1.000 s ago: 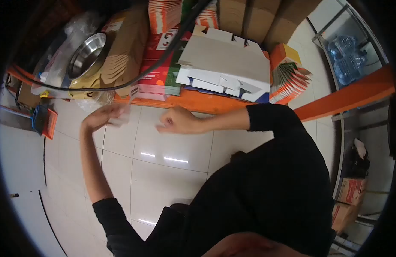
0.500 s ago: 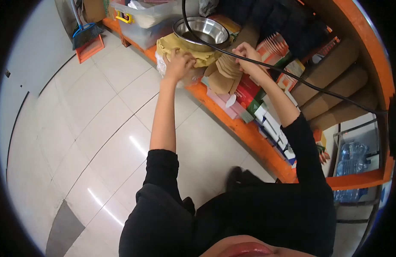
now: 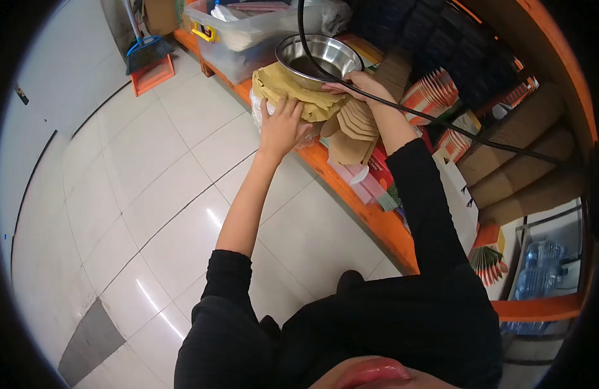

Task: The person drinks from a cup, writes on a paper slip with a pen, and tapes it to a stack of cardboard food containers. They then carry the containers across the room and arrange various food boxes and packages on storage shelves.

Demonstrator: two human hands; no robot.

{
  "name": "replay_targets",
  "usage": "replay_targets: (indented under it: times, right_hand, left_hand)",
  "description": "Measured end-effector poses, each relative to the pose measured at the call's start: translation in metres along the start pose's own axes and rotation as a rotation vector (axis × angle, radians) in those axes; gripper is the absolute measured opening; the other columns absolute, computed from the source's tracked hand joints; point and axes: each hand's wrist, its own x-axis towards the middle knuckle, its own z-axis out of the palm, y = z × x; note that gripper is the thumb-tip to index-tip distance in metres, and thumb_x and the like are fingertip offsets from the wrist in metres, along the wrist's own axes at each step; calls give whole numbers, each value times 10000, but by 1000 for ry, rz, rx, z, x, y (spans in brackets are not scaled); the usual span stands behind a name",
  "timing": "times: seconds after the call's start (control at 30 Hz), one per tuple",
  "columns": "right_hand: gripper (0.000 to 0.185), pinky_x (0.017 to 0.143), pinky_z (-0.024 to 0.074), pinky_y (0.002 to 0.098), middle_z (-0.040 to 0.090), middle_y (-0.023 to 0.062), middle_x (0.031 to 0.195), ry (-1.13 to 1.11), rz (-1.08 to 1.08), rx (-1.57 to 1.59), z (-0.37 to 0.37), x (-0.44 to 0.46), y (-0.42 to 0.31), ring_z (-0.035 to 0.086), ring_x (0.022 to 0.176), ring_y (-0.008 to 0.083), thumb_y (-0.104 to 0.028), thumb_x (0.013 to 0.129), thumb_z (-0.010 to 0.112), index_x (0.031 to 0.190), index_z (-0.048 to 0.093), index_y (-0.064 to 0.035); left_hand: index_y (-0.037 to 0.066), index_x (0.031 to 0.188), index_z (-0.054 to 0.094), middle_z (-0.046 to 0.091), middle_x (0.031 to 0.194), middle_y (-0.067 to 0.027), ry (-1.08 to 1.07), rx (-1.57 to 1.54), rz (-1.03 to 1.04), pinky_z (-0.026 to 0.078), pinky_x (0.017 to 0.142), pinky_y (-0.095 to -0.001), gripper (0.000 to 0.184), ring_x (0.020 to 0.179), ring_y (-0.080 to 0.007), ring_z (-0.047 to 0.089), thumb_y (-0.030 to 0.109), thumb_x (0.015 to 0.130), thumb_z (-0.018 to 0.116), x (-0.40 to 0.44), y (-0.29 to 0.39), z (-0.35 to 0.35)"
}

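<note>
A shiny metal bowl [image 3: 335, 53] rests on a crumpled yellow paper-like bundle [image 3: 273, 79] at the shelf's edge. My left hand [image 3: 284, 126] lies against the bundle's near side, its fingers spread and clear plastic beside it. My right hand [image 3: 365, 85] is at the bowl's right side, with fingers stretched toward the rim and the yellow bundle. A black cable [image 3: 403, 107] passes in front of that hand and hides part of it. Just below sits a stack of folded brown cardboard pieces [image 3: 354, 126].
A clear plastic bin [image 3: 238, 48] with a yellow latch stands left of the bowl. The orange shelf edge [image 3: 341, 188] runs diagonally. Red-and-white folded cartons [image 3: 432, 94] and brown cardboard [image 3: 507, 168] fill the right. A broom [image 3: 144, 52] and orange dustpan [image 3: 153, 74] are far left.
My right hand has moved left from above the brown cardboard stack to the bowl's side. My left hand stays on the yellow bundle, its fingers more spread. The view has shifted slightly.
</note>
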Motion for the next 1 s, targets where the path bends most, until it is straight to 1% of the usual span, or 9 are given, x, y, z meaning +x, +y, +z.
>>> replay_targets:
  times: [0.1,0.13,0.2,0.3,0.47,0.63,0.77,0.8,1.0]
  right_hand:
    - [414,999,471,392,429,399,1238,-5,-74,-22,0,-8,-10,529,1135,417,25,885,272,1150,248,342]
    - [388,995,471,383,457,380,1228,-49,-259,-349,-14,-19,-15,559,1103,383,28,886,303,1152,311,310]
    - [322,974,456,343,507,292,1227,10,-342,88,21,-110,-31,528,1157,319,-35,884,445,1111,459,193]
    - [145,984,412,300,467,289,1267,-157,-376,-112,-58,-174,-61,468,1234,342,14,884,457,991,483,107]
    - [382,913,501,416,533,140,1196,409,-433,-278,-105,-342,-40,541,1097,241,-37,831,526,1205,488,30]
    - [200,542,566,284,616,100,865,796,-185,-155,-173,-424,15,622,676,178,-54,807,552,989,570,25]
    - [81,492,551,243,614,80,754,506,40,125,-289,-458,78,611,598,156,-89,810,583,847,580,-17]
    - [97,490,549,250,612,76,745,619,86,24,-302,-454,95,612,608,156,-112,814,589,849,581,-22]
    - [225,613,576,353,657,152,892,958,184,-217,-325,-444,133,654,822,246,-187,890,508,1002,584,-7]
  left_hand:
    - [115,1166,605,557,1202,-24,-169,-14,-60,159,1021,-625,524,1207,-193,457,531,858,520,13,1,-3]
    - [122,1184,604,532,1252,-36,-244,-32,-95,120,1033,-641,574,1249,-224,416,574,850,486,17,1,-3]
    - [136,1222,604,482,1352,-60,-379,-76,-161,40,1055,-672,678,1334,-286,332,661,835,419,31,2,-2]
    - [180,1294,552,356,1468,-73,-342,132,-155,-96,1005,-720,758,1409,-361,145,729,822,328,36,12,-12]
    - [240,1345,494,285,1501,-105,-586,-19,-250,-148,968,-737,717,1415,-401,50,713,823,358,67,-7,21]
    - [260,1323,517,282,1499,-123,-734,-9,-141,-122,1009,-713,675,1402,-417,121,692,821,383,89,-7,36]
    - [224,1219,593,429,1388,-142,-642,-168,-205,45,1027,-731,515,1346,-398,277,538,811,573,98,-7,60]
    - [193,1164,619,546,1234,-153,-472,-202,-240,163,1058,-659,373,1226,-365,444,338,820,629,95,-2,57]
    - [77,928,667,632,996,-176,-154,-288,-303,488,834,-417,163,979,-313,608,75,798,569,98,-15,84]
